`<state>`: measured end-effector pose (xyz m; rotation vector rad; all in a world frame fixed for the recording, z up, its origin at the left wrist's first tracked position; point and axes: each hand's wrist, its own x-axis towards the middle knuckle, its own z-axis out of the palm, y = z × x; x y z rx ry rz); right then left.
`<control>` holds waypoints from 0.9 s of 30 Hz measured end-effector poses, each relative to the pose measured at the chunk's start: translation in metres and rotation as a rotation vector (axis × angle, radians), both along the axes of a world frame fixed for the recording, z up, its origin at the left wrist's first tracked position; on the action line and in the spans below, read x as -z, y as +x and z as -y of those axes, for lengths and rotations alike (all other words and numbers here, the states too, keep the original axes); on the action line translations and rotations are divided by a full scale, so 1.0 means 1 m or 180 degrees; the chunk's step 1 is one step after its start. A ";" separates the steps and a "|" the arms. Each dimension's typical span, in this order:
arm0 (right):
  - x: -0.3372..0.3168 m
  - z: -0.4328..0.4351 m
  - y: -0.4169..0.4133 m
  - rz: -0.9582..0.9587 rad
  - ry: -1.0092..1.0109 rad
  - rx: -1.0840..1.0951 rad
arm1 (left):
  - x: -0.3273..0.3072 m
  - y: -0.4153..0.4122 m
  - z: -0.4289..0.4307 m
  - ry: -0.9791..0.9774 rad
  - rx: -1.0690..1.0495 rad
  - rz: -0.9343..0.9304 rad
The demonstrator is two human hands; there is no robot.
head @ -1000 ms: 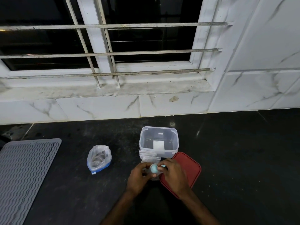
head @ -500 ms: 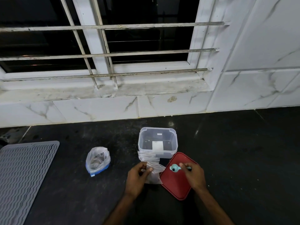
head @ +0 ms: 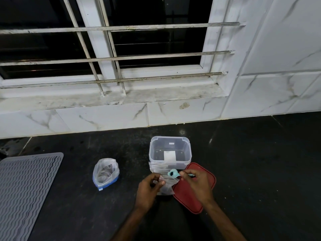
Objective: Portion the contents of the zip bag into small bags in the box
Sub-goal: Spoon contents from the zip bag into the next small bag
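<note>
Grey ribbed mat (head: 26, 188), one piece, lies far left on the black surface (head: 260, 171). One zip bag (head: 106, 173) stands open beside it (blue strip at its base). The left hand (head: 149, 186) pinches one small bag (head: 167, 186) at its mouth; spare small bags (head: 157, 166) lean on the one clear box (head: 171, 150), number unclear. The right hand (head: 198, 185) holds one teal scoop (head: 172, 173) over one red lid (head: 191, 197).

Barred dark window (head: 139, 46) above black countertop (head: 251, 162).
</note>
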<state>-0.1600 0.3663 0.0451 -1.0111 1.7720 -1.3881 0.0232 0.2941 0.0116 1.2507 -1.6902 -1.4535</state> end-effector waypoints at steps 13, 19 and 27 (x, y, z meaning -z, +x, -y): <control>0.027 0.010 0.013 -0.0523 0.0540 -0.0554 | 0.020 0.002 0.000 0.0130 0.0092 -0.0024; 0.032 0.016 0.016 -0.0135 0.0413 -0.0432 | 0.021 0.006 0.003 0.0148 0.0105 -0.0031; 0.035 0.016 0.017 0.0150 0.0394 -0.0286 | 0.023 0.010 0.004 0.0196 -0.0012 0.0000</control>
